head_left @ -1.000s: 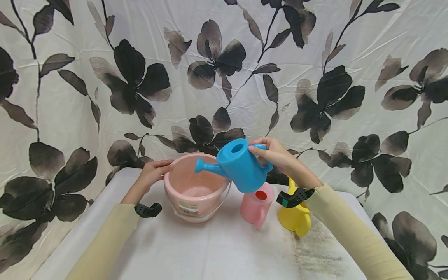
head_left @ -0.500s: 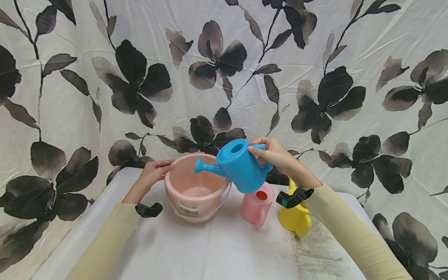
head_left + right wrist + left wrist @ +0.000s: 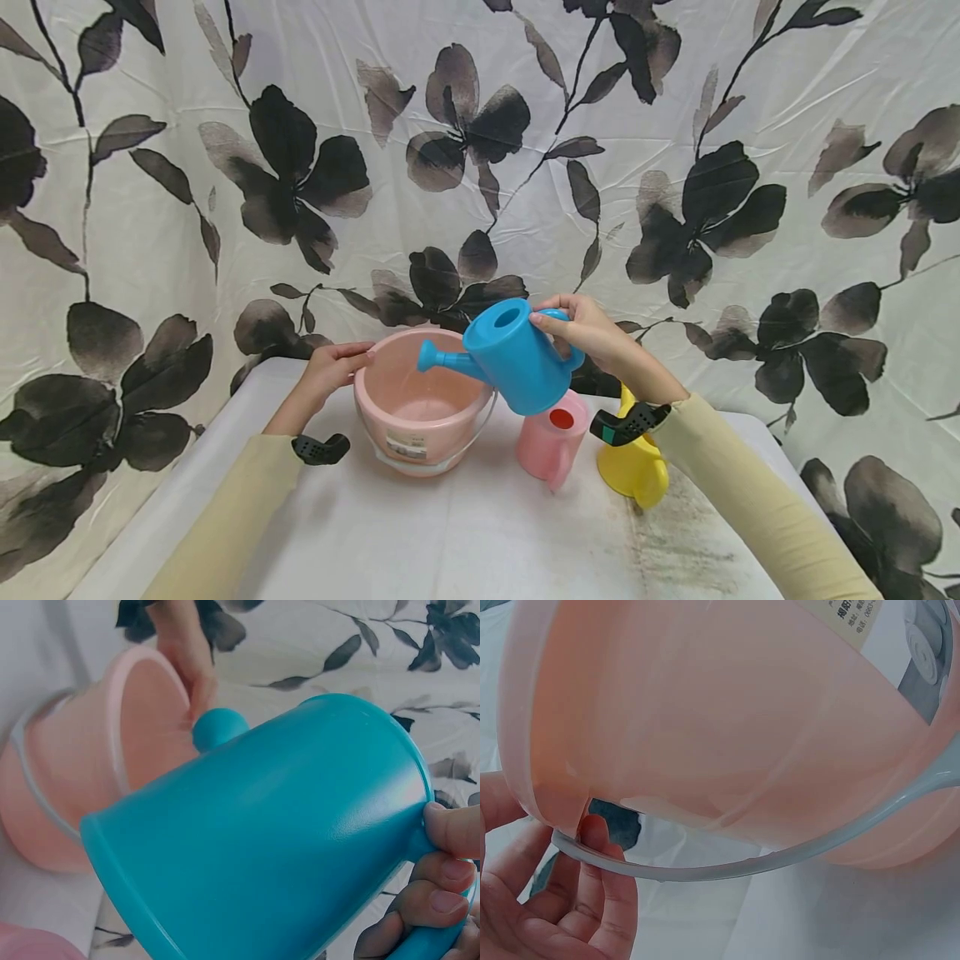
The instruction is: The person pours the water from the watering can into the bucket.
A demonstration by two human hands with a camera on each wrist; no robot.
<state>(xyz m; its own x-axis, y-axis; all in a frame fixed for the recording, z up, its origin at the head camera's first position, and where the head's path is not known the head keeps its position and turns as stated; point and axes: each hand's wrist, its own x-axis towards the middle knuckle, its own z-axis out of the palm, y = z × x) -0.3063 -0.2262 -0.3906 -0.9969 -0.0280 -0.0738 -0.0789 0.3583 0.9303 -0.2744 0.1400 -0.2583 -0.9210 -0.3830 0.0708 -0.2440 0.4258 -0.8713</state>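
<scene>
My right hand (image 3: 581, 329) grips the handle of a blue watering can (image 3: 521, 358), its thumb near the can's top edge. Tilted to the left, the can has its spout over the mouth of a pink bucket (image 3: 420, 396). Faint streaks show near the spout head in the right wrist view. At the bucket's left rim, my left hand (image 3: 570, 892) holds on, its fingers under the lip beside the end of the grey-white bail handle (image 3: 780, 859). A printed label (image 3: 892, 645) is on the bucket's side. The bucket stands upright on the table.
A pink watering can (image 3: 551, 442) stands right of the bucket, below the raised blue one. Beyond it is a yellow watering can (image 3: 630, 467), partly hidden by the right wrist. A white cloth covers the table (image 3: 450, 542), with brownish stains at right. Flowered fabric (image 3: 480, 208) hangs behind.
</scene>
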